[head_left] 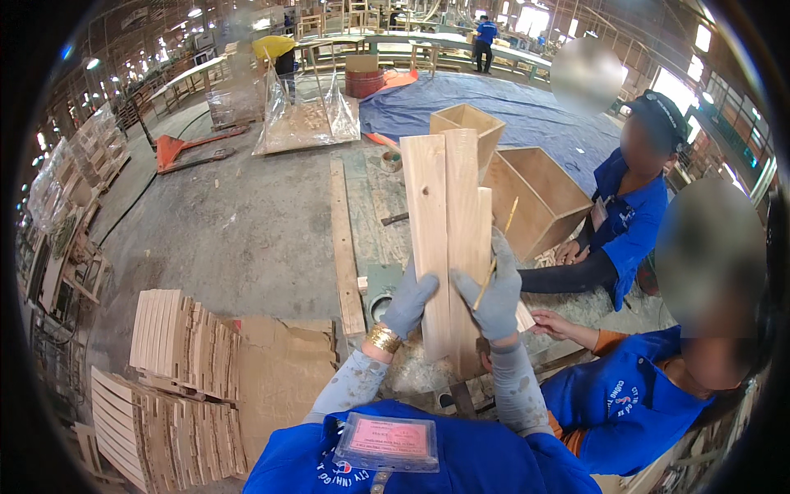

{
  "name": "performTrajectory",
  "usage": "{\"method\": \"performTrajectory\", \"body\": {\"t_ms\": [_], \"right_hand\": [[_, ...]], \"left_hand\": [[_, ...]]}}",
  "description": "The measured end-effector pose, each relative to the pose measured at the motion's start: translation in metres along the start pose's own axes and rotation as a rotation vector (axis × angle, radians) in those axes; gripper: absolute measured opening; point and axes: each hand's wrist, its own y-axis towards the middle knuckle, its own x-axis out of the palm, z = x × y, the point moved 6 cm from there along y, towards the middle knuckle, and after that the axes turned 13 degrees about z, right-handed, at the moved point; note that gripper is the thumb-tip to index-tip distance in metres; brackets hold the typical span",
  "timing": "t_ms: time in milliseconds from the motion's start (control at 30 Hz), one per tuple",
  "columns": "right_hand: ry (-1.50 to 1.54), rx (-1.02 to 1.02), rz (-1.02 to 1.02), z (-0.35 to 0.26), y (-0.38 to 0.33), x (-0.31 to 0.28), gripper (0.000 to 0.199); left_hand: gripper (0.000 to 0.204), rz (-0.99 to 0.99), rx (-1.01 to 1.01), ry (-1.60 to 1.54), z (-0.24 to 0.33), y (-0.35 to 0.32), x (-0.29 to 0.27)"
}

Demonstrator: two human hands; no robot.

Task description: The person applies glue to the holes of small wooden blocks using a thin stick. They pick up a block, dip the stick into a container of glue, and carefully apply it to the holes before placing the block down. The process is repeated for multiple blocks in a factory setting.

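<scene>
Item: pale wooden boards (448, 239), stood upright before our chest, faces together, probably for matching. Our gloved left hand (409, 303) wraps the lower left edge; our right hand (496, 292) clamps the right edge, fingers also pinching what seems a thin stick (499, 247).

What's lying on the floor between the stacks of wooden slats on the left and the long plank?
In the head view, flat cardboard sheets lie between the slat stacks and the long plank.
</scene>
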Motion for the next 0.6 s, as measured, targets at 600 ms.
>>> {"method": "performTrajectory", "body": {"t_ms": [600], "right_hand": [[0.094,0.17,0.072,0.063,-0.103,-0.015,0.052]], "left_hand": [[0.075,-0.015,-0.113,-0.157,-0.027,-0.026,-0.006]]}}
